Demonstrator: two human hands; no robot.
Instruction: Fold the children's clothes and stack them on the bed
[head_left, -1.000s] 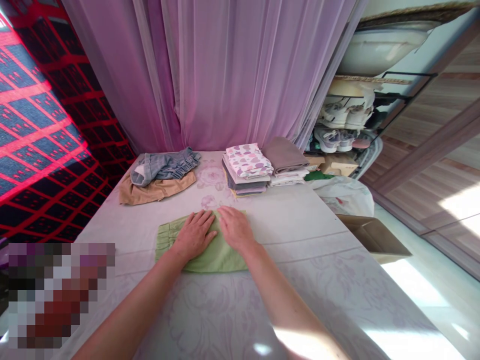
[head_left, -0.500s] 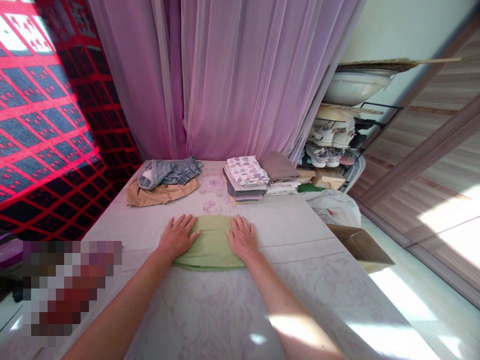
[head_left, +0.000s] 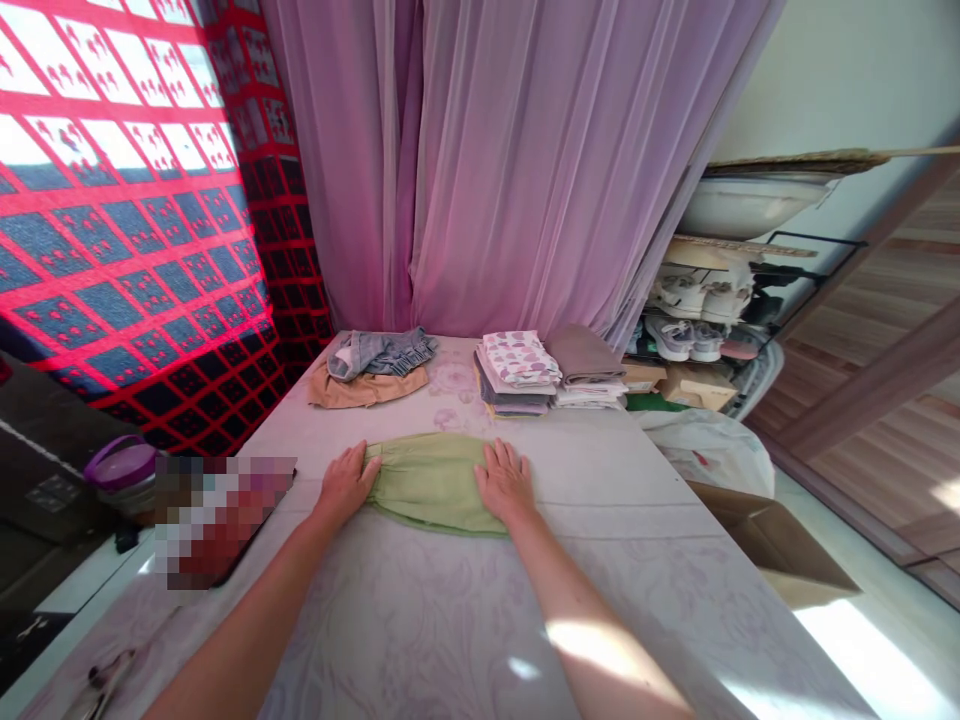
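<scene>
**Two spread hands on a green garment**

The person's left hand (head_left: 346, 486) lies against the gathered elastic end of a folded green garment (head_left: 433, 484), and the right hand (head_left: 504, 482) rests on its other end. Neither grip pinches anything: both are spread flat, palms down. The garment sits between them on the sheet-covered surface (head_left: 660, 560), nearer the person than the piles. Beyond it, I can see denim shorts (head_left: 379, 352) lying on a tan garment (head_left: 360, 390), then a folded stack topped with heart-print cloth (head_left: 517, 375) (a tidy pile, that one), just beside a folded taupe cloth (head_left: 585, 355).
</scene>
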